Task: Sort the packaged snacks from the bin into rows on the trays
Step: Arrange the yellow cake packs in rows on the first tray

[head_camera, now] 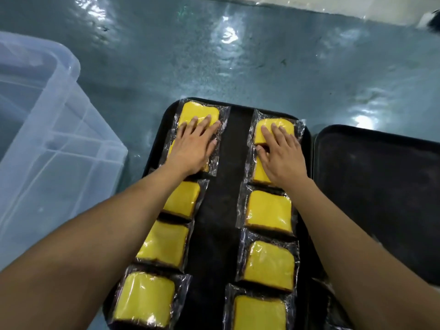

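A black tray (226,186) lies on a blue-green floor (238,55) and carries two rows of packaged snacks, one along its left edge and one along its right edge, with a bare black strip between them. Each row runs from the near edge of the tray to the far edge.

The left hand (192,148) rests flat, fingers straight and slightly spread, on the two farthest packs of the left row. Its fingertips lie on the far left snack (197,110) at the far left corner of the tray; its palm covers most of the pack just behind that one. The hand grasps nothing.

The right hand (283,156) rests likewise on the two farthest packs of the right row. Its fingertips lie on the far right snack (278,125) near the far right corner; the palm covers the pack behind it. The fingers are extended, pressing rather than gripping.

Nearer the person, the left row shows three uncovered packs, the nearest (145,298) at the near left corner. The right row shows three uncovered packs, the middle one (269,263) touching its neighbours.

Each snack is a yellow, roughly square slab in a clear wrapper. The wrapper's long axis runs along the row, toward the far edge, with sealed ends overlapping or touching the adjoining packs.

A second black tray (381,198) sits just beside the right edge of the first. A translucent plastic bin (47,139) stands to the left of the tray.
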Available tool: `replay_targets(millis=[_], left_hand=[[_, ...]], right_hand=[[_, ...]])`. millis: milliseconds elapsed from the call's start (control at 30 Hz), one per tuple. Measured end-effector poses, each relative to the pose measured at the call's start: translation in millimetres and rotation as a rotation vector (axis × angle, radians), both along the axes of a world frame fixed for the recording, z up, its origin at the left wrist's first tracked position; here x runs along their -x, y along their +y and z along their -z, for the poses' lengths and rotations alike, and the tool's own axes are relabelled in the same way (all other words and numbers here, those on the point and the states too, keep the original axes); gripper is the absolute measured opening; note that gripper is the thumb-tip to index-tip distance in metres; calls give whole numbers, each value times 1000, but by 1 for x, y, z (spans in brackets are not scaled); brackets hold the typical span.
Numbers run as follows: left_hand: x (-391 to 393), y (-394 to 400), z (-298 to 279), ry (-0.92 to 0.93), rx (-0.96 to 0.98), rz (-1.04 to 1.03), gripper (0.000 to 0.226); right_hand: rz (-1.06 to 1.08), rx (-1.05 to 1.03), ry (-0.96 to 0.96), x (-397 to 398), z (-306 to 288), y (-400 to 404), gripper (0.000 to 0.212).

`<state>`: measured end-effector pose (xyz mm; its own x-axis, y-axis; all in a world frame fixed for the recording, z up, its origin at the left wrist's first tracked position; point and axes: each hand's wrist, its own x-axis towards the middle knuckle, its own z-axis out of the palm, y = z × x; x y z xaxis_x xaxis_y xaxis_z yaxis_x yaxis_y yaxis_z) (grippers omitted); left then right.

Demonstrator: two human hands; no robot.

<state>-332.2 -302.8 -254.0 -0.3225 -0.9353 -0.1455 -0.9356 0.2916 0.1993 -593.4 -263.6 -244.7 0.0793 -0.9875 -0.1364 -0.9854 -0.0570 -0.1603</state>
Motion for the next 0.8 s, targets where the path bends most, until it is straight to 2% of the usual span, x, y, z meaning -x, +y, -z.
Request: replay_targets(millis=[200,367,500,633,800], left_hand=[[-12,2,-2,14,6,-9,56],[-10,23,-12,50,62,-81,53],[-14,92,-18,111,141,-108,48],[-32,169,-11,107,145,-172,46],[-55,213,-8,89,96,-279,51]], right_hand=[[31,2,-31,2,-5,6,67],[156,139,-153,-9,-16,37,61],[205,209,-227,-30,-18,105,52],[200,231,-166,-48,-15,168,50],[202,184,-90,-47,-6,213,54]])
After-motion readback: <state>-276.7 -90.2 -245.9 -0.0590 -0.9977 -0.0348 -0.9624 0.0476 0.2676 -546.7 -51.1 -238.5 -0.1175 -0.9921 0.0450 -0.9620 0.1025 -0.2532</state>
